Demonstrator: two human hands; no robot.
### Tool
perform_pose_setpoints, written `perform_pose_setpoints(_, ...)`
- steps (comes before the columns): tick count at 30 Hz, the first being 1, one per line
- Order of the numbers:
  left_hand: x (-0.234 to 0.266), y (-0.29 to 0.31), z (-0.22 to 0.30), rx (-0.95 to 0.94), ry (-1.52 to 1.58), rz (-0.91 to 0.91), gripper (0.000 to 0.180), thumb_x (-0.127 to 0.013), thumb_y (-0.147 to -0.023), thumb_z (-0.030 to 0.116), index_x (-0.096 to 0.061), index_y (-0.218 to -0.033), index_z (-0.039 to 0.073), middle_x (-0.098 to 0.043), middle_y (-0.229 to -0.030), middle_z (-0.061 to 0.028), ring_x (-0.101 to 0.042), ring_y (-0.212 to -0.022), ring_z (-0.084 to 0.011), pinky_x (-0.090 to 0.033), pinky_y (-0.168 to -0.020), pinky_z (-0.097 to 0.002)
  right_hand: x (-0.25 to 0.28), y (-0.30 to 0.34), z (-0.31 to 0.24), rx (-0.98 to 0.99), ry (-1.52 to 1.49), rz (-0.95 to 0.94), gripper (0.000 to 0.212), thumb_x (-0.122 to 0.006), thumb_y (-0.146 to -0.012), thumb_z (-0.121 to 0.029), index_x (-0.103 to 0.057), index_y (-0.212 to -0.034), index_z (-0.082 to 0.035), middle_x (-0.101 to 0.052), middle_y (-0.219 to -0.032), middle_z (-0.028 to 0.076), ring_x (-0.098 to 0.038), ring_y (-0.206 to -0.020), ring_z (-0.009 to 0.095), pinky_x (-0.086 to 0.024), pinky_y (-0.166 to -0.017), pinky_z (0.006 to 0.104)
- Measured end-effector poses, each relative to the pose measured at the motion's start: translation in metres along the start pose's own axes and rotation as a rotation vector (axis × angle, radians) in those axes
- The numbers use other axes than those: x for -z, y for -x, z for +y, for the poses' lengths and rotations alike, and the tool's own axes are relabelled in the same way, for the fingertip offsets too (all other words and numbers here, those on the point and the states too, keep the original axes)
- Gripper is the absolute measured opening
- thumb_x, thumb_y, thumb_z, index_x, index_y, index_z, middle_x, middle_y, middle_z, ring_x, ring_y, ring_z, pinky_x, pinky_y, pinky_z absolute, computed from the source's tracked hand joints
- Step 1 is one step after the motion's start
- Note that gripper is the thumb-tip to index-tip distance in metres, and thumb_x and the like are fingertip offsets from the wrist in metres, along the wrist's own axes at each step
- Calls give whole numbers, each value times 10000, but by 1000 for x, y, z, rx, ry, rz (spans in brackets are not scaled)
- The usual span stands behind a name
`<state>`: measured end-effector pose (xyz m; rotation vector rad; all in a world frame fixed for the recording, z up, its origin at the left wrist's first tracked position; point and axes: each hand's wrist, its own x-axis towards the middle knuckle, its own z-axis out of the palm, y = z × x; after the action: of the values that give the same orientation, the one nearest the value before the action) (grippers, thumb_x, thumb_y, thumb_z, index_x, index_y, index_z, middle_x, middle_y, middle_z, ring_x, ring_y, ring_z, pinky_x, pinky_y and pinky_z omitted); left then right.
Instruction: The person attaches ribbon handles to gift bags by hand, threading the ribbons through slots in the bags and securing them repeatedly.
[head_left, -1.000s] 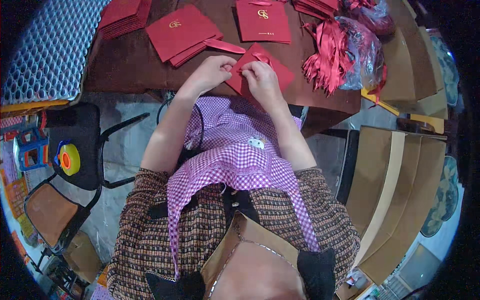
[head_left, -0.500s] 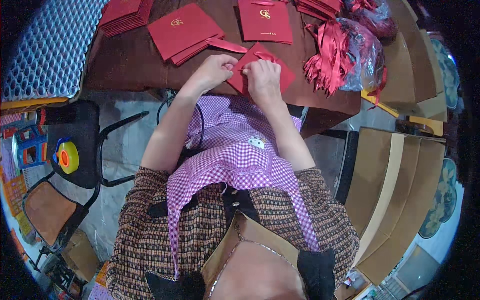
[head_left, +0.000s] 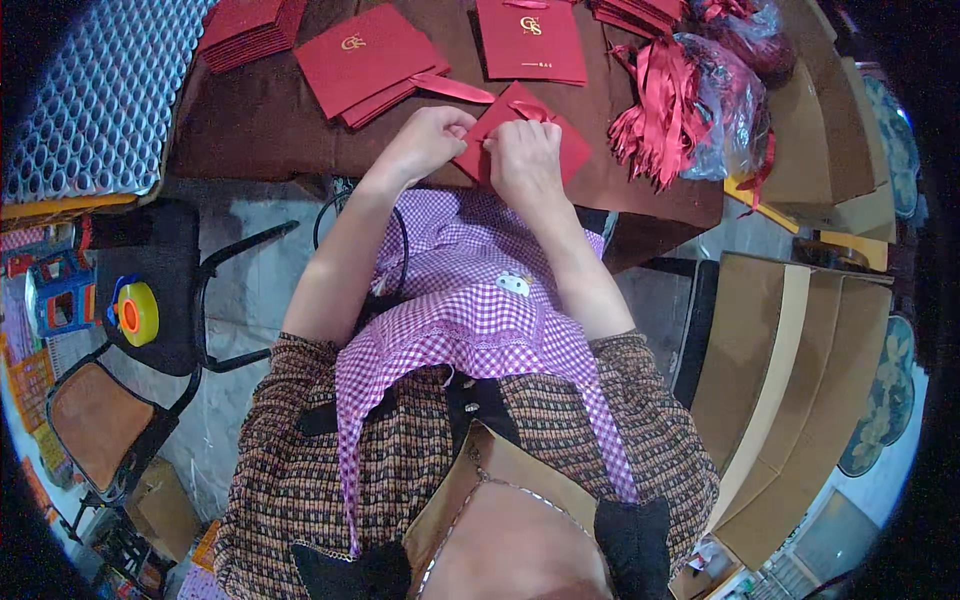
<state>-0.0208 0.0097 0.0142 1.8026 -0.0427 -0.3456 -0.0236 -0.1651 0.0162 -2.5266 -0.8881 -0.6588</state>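
Observation:
A small red paper gift bag (head_left: 573,152) lies turned cornerwise near the front edge of the brown-covered table. My left hand (head_left: 432,147) is closed at its left edge, thumb and fingers pinched together there. Over the bag's middle, my right hand (head_left: 527,160) is closed with its fingers bent down on it; the fingertips are partly hidden. A red ribbon (head_left: 536,110) shows on the bag just beyond my right knuckles. Left of it lies a stack of red bags (head_left: 362,55) with a loose ribbon (head_left: 453,88) reaching toward my hands. Another red gift bag (head_left: 530,45) lies just beyond.
Bundled red ribbons (head_left: 655,120) and clear plastic bags (head_left: 725,105) lie at the right. More red bags (head_left: 250,30) are stacked at the far left, near a tray of round pieces (head_left: 95,100). Cardboard boxes (head_left: 750,400) stand right; a chair (head_left: 150,290) holds yellow tape (head_left: 138,312).
Both hands stay at nearly the same place on the red gift bag. The bag has shifted very slightly; nothing has been visibly taken up or let go.

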Motion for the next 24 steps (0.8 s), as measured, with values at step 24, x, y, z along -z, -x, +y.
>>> perform_pose_setpoints(24,-22,3,3,-108,-210,279,251,-539,-755,48,-668,-960,-20,-659,-893,-220,-651,-867,-324,-499,-776,-377,2,-4,-13,-143,-103,-29,125,-619,-765,-96,-564,-685,-18,-599,-625,163,-599,-625,342,-379,-596,469)
